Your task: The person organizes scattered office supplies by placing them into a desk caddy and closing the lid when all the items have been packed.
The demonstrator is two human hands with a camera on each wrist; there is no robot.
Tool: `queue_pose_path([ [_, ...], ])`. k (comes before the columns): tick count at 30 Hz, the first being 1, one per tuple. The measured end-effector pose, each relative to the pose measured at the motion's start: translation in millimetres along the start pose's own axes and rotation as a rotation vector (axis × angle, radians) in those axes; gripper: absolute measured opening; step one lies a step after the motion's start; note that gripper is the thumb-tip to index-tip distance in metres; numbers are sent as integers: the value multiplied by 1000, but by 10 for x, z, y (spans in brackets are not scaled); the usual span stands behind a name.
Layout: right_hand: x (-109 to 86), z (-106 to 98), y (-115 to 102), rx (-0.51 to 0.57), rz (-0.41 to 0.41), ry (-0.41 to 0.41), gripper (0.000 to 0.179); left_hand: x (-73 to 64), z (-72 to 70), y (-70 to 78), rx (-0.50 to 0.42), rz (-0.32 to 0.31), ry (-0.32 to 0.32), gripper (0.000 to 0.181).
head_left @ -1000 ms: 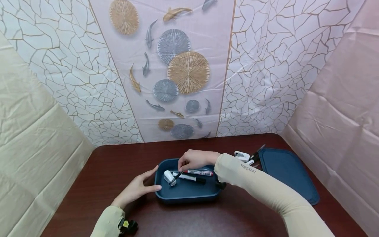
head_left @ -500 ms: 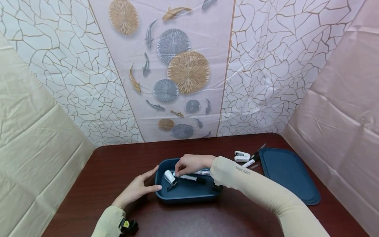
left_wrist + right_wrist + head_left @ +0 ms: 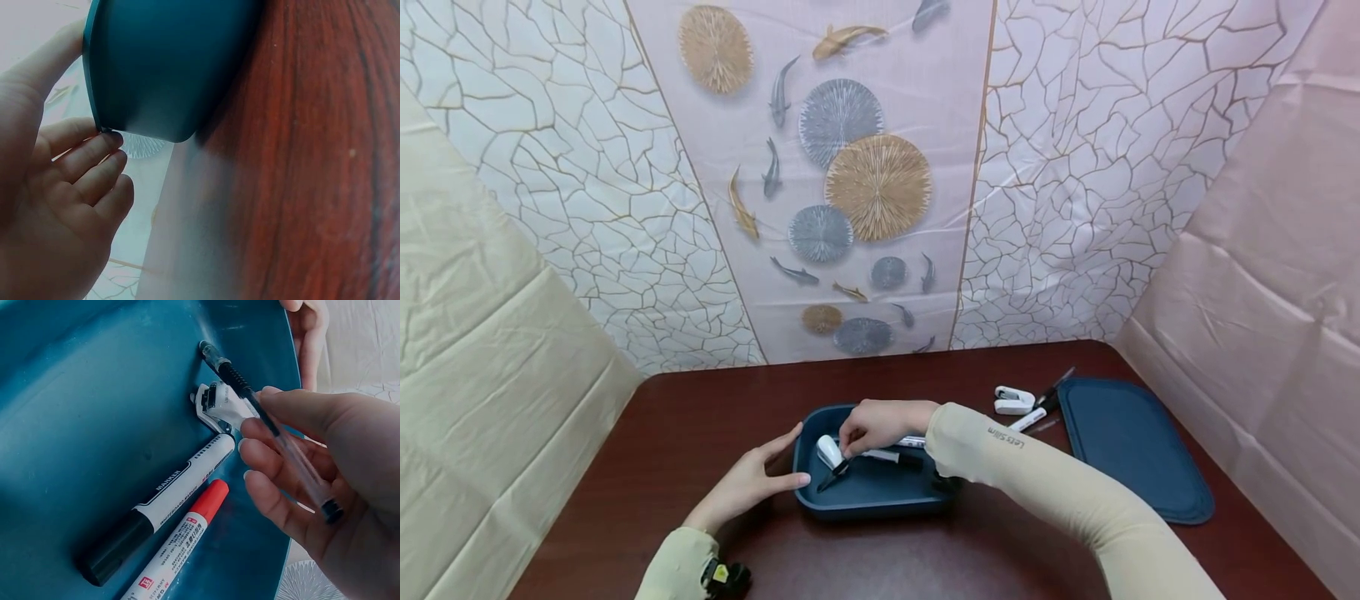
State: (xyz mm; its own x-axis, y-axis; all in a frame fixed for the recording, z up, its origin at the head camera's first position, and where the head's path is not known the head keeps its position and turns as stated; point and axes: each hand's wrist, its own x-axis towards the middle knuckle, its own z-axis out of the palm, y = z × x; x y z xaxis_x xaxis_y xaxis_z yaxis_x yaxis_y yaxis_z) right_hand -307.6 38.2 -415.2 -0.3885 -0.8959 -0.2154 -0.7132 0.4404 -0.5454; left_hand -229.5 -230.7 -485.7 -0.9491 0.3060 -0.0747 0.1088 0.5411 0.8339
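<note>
Head view: two hands at a blue tray (image 3: 872,500) on a dark wooden table (image 3: 700,417).

Largest thing past the right arm is a blue lid (image 3: 1131,446) lying flat, well to the right of both hands, with a white clip-like item (image 3: 1013,400) and a loose pen (image 3: 1037,410) just beside its left edge. The tray sits between the hands: the left hand (image 3: 747,483) rests against its left rim with fingers straight and relaxed, thumb on the near corner, gripping nothing. The right hand (image 3: 872,423) reaches in over the tray, and its curled fingers pinch a clear ballpoint pen (image 3: 275,428), tip pointing down toward the tray floor. Under that hand lie a black-capped marker (image 3: 164,509) and a red-capped marker (image 3: 181,547) side by side, with a small white correction-tape dispenser (image 3: 219,406) just beyond the pen's tip.
</note>
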Motion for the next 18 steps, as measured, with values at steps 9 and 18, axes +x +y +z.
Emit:
queue_pose_path([
  [9,66,63,24,-40,49,-40,9,-21,24,-9,-34,-21,-4,80],
  [18,93,83,18,-72,87,-49,9,-19,16,-12,-28,-8,5,80],
])
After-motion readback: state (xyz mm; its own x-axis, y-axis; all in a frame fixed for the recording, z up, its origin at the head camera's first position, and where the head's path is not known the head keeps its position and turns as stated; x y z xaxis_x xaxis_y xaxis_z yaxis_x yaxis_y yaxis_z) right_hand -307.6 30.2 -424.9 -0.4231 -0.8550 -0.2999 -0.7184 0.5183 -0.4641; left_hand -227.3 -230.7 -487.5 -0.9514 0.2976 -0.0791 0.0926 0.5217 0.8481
